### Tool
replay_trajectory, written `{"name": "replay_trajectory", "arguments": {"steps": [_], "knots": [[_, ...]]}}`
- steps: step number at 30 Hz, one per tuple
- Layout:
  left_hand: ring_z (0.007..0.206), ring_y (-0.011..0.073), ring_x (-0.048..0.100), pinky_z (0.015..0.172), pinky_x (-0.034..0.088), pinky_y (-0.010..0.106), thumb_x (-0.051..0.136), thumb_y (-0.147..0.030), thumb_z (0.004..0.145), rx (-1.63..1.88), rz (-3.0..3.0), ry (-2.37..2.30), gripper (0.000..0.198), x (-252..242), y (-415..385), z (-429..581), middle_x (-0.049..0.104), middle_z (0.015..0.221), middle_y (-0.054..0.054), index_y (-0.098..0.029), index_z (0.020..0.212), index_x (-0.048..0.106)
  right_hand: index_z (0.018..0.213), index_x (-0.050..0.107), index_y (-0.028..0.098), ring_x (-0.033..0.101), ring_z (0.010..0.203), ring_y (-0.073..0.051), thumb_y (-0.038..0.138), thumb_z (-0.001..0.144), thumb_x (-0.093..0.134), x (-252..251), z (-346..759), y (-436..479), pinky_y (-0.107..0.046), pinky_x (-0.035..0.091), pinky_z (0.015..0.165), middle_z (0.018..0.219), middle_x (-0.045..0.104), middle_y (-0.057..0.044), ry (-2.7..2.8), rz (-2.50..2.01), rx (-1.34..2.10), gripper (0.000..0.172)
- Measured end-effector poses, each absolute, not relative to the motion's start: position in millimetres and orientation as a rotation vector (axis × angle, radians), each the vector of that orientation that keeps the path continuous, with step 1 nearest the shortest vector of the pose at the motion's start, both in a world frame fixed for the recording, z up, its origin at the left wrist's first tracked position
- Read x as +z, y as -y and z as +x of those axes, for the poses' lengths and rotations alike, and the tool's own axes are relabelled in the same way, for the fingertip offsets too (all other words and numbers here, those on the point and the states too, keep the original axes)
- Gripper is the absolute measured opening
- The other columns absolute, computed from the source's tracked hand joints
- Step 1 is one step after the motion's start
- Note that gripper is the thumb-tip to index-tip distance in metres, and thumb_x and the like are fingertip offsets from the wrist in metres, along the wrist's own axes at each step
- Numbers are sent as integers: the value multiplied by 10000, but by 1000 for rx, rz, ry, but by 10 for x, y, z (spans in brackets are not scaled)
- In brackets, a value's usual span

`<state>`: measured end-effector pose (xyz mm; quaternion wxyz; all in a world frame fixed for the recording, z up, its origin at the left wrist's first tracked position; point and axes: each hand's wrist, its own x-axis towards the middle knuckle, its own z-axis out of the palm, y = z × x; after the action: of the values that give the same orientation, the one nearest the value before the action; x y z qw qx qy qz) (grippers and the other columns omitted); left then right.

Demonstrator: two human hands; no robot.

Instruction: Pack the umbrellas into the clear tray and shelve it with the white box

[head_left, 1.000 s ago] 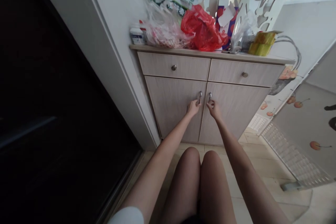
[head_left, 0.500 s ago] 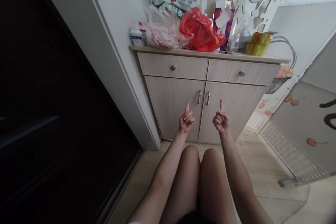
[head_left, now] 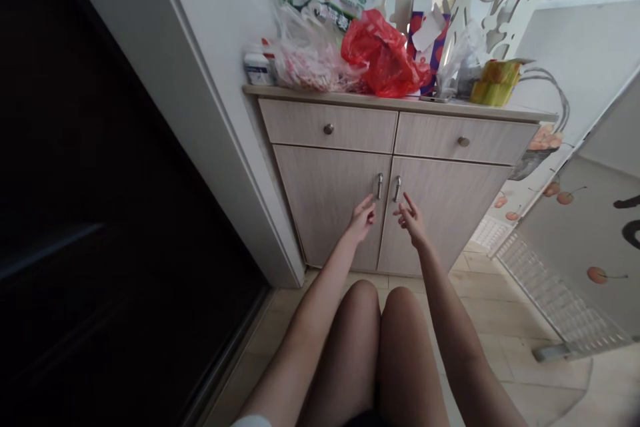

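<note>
A pale wood-grain cabinet with two doors stands in front of my knees. My left hand (head_left: 363, 217) is just below and left of the metal handle (head_left: 379, 186) on the left door (head_left: 325, 193). Its fingers are partly spread and it holds nothing. Below and right of the other handle (head_left: 397, 189), my right hand (head_left: 411, 219) has its fingers apart, also holding nothing. That handle belongs to the right door (head_left: 450, 200). Both doors are closed. Whether any fingertip touches the cabinet is hard to tell.
Two closed drawers with round knobs (head_left: 329, 129) sit above the doors. On the cabinet top lie a red plastic bag (head_left: 380, 57), a clear bag (head_left: 313, 57), a white tub (head_left: 259, 69) and yellow tape rolls (head_left: 495, 83). A printed panel (head_left: 585, 227) stands right.
Both hands have turned from pointing upward with one finger to loosely spread fingers. They have come closer together, toward the two door handles.
</note>
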<state>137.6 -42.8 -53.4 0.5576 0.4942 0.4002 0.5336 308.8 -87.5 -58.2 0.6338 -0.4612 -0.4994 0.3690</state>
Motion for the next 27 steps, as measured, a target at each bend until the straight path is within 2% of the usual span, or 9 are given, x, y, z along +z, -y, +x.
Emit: {"name": "replay_trajectory", "arguments": {"steps": [1,3,4,6,10,14,19,24,27], "knots": [[610,100,533,663,438,237,592,-257,918,1278,1283,-1116,386,-466,320,1428,588,747,-9,-218,1302,601,1367,570,228,539,687,-152,537,842,614,-567,3081,781,-274,434,636,817,621,-31,1215,-1200,609,610],[882,172,636,809,465,286,637,-243,884,1299,1521,-1407,355,-355,132,1565,680,993,91,-176,1232,632,1285,620,143,581,925,-227,530,875,544,-542,3044,571,-349,460,802,1051,647,-149,1315,-1392,214,569],[984,204,640,862,460,305,650,-231,871,1275,1625,-1494,345,-322,63,1640,682,1083,126,-160,1209,635,1276,612,118,577,986,-250,508,895,505,-535,3014,465,-372,454,844,1108,639,-181,1345,-1442,120,556],[1056,236,642,891,457,323,633,-222,884,1191,1761,-1549,320,-308,-14,1771,680,1147,161,-142,1193,618,1274,575,93,588,975,-255,466,920,451,-534,2947,274,-378,459,842,1103,648,-194,1376,-1483,138,529],[983,215,669,840,465,306,475,-205,973,1173,1872,-1528,229,-414,48,1836,697,1101,153,-153,1165,588,1149,568,124,600,867,-220,439,917,444,-576,2879,103,-341,469,775,1024,664,-154,1367,-1428,298,410],[936,203,677,827,461,290,448,-213,986,1256,1936,-1571,192,-523,278,1690,714,1033,126,-174,1078,613,1016,566,166,595,822,-200,405,943,377,-668,2944,311,-336,459,786,959,671,-118,1368,-1366,281,313],[914,205,667,863,455,308,464,-225,976,1407,1979,-1572,175,-636,687,1448,726,984,109,-194,1009,633,923,593,182,594,852,-220,436,953,393,-791,3089,948,-357,430,820,901,686,-112,1426,-1325,114,325],[901,228,664,961,433,379,525,-273,937,1644,1914,-1637,148,-773,1122,1122,729,924,105,-208,919,656,929,655,188,581,921,-238,430,958,429,-834,3247,1650,-383,353,890,972,723,-108,1391,-1446,-88,332],[892,233,665,968,441,401,532,-323,925,1759,1852,-1674,166,-836,1338,880,737,928,101,-219,916,661,897,680,196,589,903,-234,448,961,436,-836,3366,2010,-380,335,890,940,736,-93,1362,-1473,-138,356]]}}
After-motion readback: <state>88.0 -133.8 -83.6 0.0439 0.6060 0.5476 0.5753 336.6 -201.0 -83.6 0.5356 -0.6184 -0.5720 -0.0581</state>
